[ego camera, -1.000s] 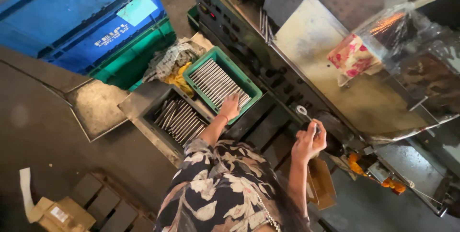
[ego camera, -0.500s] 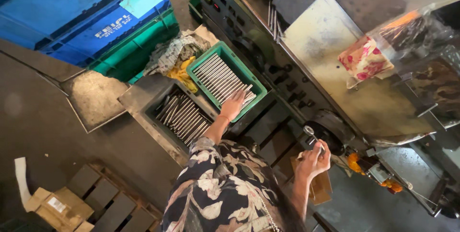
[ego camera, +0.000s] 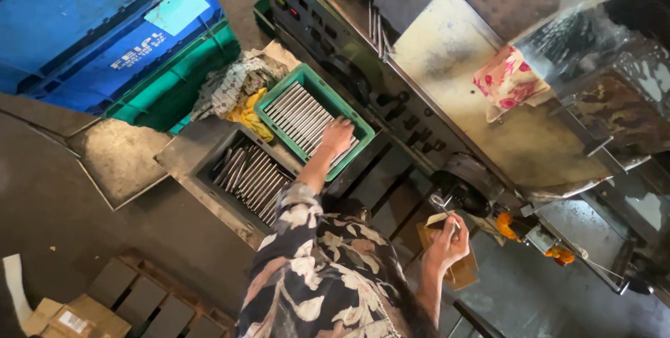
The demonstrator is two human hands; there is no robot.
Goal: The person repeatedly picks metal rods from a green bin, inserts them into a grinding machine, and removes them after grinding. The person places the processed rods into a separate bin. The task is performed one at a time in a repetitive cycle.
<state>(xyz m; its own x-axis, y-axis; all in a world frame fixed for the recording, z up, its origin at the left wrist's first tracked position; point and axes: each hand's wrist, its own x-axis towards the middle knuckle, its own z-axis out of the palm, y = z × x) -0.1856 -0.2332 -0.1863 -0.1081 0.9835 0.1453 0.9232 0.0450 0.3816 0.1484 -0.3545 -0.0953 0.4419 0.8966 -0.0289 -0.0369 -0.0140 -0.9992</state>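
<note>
Left hand [ego camera: 337, 136] lies palm-down on the bright metal rods [ego camera: 300, 118] in the green plastic tray [ego camera: 269, 103], fingers curled over them, same spot as half a second ago; right hand [ego camera: 449, 240] is closed on a short metal rod [ego camera: 442, 205], probably its tip at the grey machine's round port [ego camera: 466, 195]; hand has dropped slightly lower since; grey bin of dark rods [ego camera: 248, 174] just beside tray.

- Green tray [ego camera: 363, 126] of silvery-grey rods [ego camera: 300, 116]
- Blue crates [ego camera: 84, 24]
- Yellow rag [ego camera: 246, 117]
- Pink flowered cloth [ego camera: 508, 84]
- Black-and-cream floral sleeve [ego camera: 296, 221]
</note>
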